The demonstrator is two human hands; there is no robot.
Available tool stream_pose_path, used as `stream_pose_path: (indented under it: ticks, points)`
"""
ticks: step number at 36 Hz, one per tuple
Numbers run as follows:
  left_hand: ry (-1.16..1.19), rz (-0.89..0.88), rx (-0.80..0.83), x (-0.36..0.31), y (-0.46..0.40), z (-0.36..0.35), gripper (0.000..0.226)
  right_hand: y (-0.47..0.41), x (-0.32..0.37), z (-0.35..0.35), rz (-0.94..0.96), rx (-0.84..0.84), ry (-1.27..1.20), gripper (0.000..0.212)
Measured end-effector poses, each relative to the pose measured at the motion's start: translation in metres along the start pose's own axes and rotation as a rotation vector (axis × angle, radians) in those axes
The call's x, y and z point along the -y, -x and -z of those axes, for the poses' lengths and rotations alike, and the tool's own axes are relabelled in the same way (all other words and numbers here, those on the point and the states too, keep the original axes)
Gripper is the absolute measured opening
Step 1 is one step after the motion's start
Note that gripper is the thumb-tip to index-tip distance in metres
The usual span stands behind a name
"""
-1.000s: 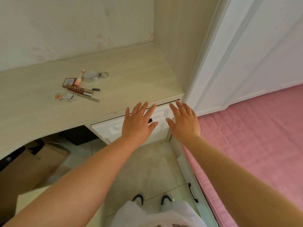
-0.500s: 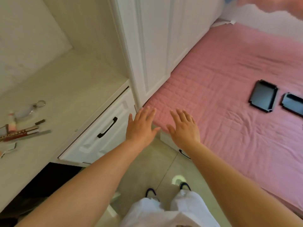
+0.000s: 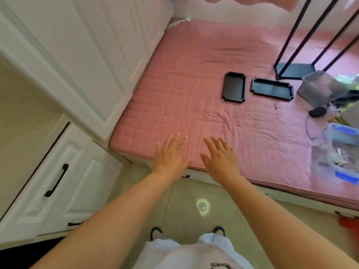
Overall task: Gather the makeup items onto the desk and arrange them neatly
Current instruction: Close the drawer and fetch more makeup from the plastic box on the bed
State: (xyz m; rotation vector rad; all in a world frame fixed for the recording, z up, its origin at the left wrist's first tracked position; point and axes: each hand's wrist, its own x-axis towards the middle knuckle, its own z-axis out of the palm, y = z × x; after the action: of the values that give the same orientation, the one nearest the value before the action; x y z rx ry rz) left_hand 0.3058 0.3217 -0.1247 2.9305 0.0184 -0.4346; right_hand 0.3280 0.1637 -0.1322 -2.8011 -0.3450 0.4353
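Hovering palm-down with fingers spread and nothing held, the left hand (image 3: pixel 171 155) and right hand (image 3: pixel 220 155) are seen at frame centre, while two black trays (image 3: pixel 234 87) lie upper right on the pink bed (image 3: pixel 174 90).

The one camera sits on my head and looks forward and steeply down, so my own legs and shoes show at the bottom edge of the frame. My left hand (image 3: pixel 171 155) and right hand (image 3: pixel 220 155) reach out near the middle, close to the lens. The wide angle bends the white wardrobe (image 3: pixel 81 55) at the upper left and takes in the pink bed (image 3: pixel 194 98) across the middle and right. The white drawer front (image 3: pixel 64 177) fills the lower left.
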Motion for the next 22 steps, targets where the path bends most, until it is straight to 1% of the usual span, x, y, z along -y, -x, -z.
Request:
stream_pose_path:
  ticks: [5,10,13,19,22]
  points:
    - [-0.001,-0.073,0.026,-0.086,-0.016,-0.014,0.07,0.017,-0.082,0.018,-0.09,-0.025,-0.019,0.054]
    - [-0.042,-0.212,0.035,-0.171,-0.032,-0.025,0.069,0.04,-0.161,0.037,-0.198,-0.069,-0.029,0.054]
    - [-0.03,-0.29,0.067,-0.219,-0.044,-0.029,0.067,0.056,-0.203,0.049,-0.29,-0.09,-0.048,0.054]
    - [-0.062,-0.461,0.107,-0.303,-0.074,-0.036,0.065,0.076,-0.277,0.071,-0.482,-0.134,-0.077,0.053]
    - [-0.087,-0.538,0.124,-0.337,-0.091,-0.039,0.064,0.077,-0.306,0.08,-0.54,-0.134,-0.095,0.052]
